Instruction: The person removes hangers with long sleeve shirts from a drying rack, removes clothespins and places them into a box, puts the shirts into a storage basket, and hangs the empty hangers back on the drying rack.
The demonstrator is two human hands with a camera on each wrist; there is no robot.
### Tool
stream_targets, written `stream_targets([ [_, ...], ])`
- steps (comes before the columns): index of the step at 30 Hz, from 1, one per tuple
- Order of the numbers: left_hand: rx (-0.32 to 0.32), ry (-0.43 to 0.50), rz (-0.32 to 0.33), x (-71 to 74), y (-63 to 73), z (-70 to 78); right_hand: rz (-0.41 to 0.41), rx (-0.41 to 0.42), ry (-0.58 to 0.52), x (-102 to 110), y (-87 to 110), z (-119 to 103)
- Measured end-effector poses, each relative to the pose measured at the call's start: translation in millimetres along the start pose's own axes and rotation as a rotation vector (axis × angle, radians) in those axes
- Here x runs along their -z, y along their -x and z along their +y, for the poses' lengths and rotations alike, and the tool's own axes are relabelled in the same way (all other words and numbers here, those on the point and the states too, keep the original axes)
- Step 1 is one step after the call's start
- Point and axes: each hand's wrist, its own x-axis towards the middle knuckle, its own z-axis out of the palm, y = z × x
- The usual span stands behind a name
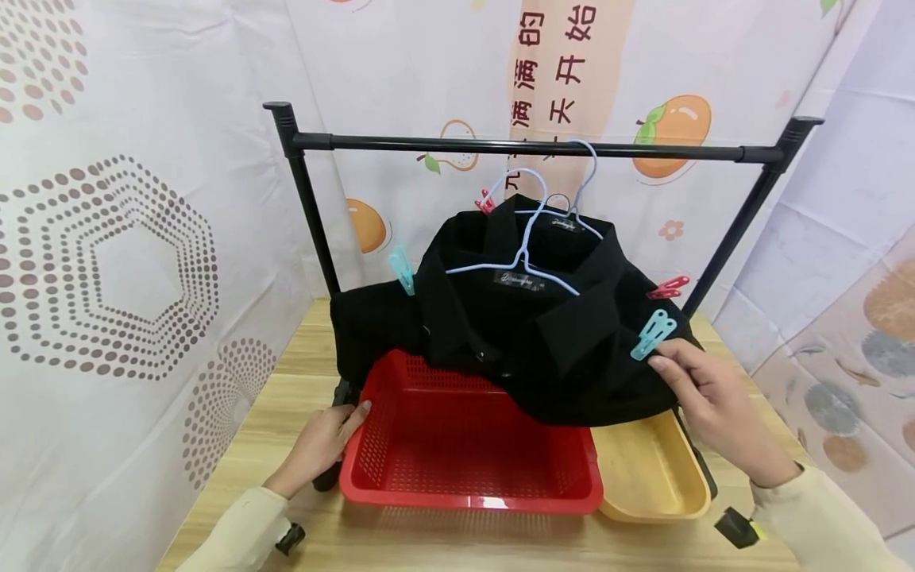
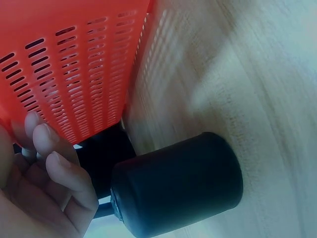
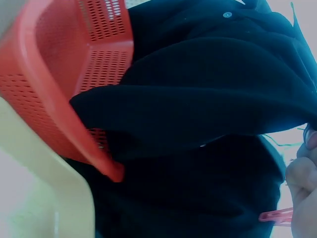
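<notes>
A black shirt (image 1: 572, 389) on a light blue hanger (image 1: 525, 246) droops over the back of a red basket (image 1: 472, 502). My right hand (image 1: 715, 401) pinches the shirt's edge at its right side, right beside a turquoise clothespin (image 1: 653, 334) clipped there. Another turquoise clothespin (image 1: 402, 268) sits on the left shoulder. My left hand (image 1: 322, 441) grips the basket's left rim, thumb over the top; in the left wrist view its curled fingers (image 2: 69, 173) lie against the perforated side. The right hand shows only partly in the right wrist view.
Behind, a second black shirt (image 1: 604, 230) with red clothespins (image 1: 668, 287) hangs from the black rack's bar (image 1: 443, 144). A yellow tray (image 1: 704, 508) stands right of the basket, partly under the shirt. A black rack foot (image 2: 178, 183) lies beside the left hand.
</notes>
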Motion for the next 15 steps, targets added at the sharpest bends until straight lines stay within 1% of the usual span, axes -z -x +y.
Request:
stream_targets([
  [3,-0.002,-0.015,0.01,0.3,-0.2,0.3,-0.039,-0.028,-0.011,-5.2,6.5,1.9],
  [10,-0.023,-0.026,0.023,0.2,1.6,-0.7,-0.072,0.009,-0.074,-21.9,20.2,13.2],
  [15,-0.044,-0.018,0.043,-0.6,1.0,-2.6,-0.143,-0.058,-0.088,-31.3,28.4,16.0],
])
